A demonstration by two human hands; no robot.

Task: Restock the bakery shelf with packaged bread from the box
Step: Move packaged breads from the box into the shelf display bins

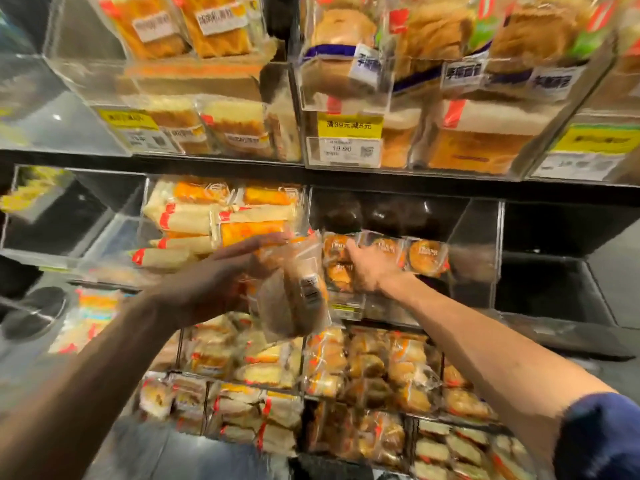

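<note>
Restocking seems midway: the straight-fingered left hand point(221, 275) carries a bread packet point(298, 292) beside the part-filled bun bin point(479, 233); the right hand point(369, 268) reaches inside it, grip unclear.

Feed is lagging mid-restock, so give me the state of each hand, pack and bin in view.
left hand: holds packaged bread, grip blurred
right hand: touches bun packs
bun bin: partly filled
roll bin: stacked high
loaf bin: well stocked
</note>
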